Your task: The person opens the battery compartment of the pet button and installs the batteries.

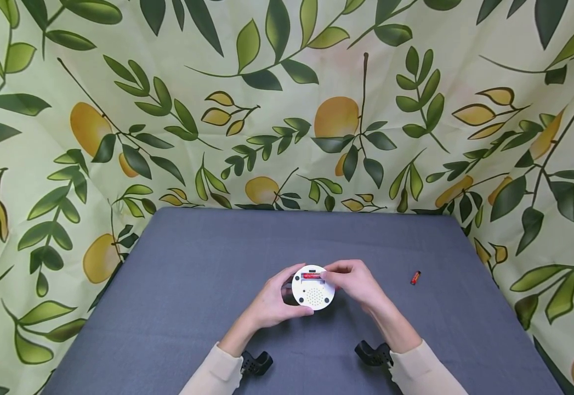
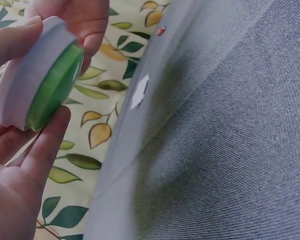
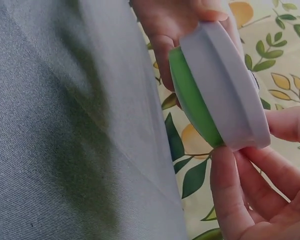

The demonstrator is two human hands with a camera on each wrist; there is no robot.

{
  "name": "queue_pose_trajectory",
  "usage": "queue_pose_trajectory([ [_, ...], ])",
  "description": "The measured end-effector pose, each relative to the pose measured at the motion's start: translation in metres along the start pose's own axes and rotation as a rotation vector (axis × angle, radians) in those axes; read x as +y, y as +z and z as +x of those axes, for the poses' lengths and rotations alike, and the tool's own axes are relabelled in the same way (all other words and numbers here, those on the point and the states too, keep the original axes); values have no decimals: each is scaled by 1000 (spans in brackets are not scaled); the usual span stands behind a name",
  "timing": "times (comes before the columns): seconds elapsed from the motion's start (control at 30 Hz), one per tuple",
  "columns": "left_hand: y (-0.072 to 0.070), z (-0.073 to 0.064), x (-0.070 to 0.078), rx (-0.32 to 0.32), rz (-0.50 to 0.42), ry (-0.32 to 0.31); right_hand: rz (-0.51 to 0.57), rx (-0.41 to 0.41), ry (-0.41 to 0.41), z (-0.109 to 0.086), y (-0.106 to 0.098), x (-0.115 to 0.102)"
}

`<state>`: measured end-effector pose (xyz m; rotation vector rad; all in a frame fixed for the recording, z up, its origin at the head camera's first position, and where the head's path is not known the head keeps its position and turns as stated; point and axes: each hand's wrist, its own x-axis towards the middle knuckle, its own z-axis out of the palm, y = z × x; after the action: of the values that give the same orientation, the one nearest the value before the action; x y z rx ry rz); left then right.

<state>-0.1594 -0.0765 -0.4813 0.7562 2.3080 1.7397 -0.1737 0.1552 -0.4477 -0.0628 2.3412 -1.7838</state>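
Note:
A round white device [image 1: 313, 296] with a green domed face [image 2: 57, 85] is held up above the table, its underside towards the head camera. My left hand [image 1: 276, 300] grips its left edge, thumb low on the rim. On that underside the battery compartment stands uncovered, and a red battery [image 1: 310, 276] lies in it. My right hand [image 1: 358, 282] holds the device's right edge, its thumb at the battery's right end and fingertips [image 3: 225, 172] against the rim and green face. Another red battery [image 1: 415, 277] lies on the table to the right.
A grey cloth covers the table [image 1: 208, 252]. A small white flat piece [image 2: 140, 91] lies on it in the left wrist view. Behind the table hangs a leaf-and-fruit patterned curtain [image 1: 287, 159]. Black wrist mounts [image 1: 257, 363] sit below both hands.

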Motion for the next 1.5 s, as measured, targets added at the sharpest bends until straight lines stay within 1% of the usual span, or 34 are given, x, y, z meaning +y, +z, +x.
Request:
queue_pose_trajectory([
  [0.17, -1, -1, -1, -4, -24, 15, 10, 26, 6, 0, 2, 0],
  [0.33, 0, 0, 0, 0, 3, 40, 5, 62, -6, 2, 4, 1],
  [0.43, 0, 1, 0, -2, 17, 36, 2, 70, -12, 2, 5, 2],
  [0.53, 0, 0, -1, -6, 5, 27, -3, 71, -10, 1, 5, 2],
  [0.7, 0, 1, -1, -9, -21, 30, -24, 55, -9, -1, 4, 0],
  [0.83, -2, 2, 2, -3, -27, 43, -24, 27, -24, -2, 0, -3],
  [0.97, -4, 4, 5, 0, -43, 56, -12, -8, -49, -4, -7, -7],
  [1.23, -5, 4, 8, 15, -69, 51, -33, -75, -112, -10, -18, -15],
  [1.33, -5, 4, 9, 18, -68, 48, -47, -85, -125, -13, -22, -16],
  [1.5, -5, 5, 9, 27, -59, 48, -73, -80, -132, -14, -32, -16],
])
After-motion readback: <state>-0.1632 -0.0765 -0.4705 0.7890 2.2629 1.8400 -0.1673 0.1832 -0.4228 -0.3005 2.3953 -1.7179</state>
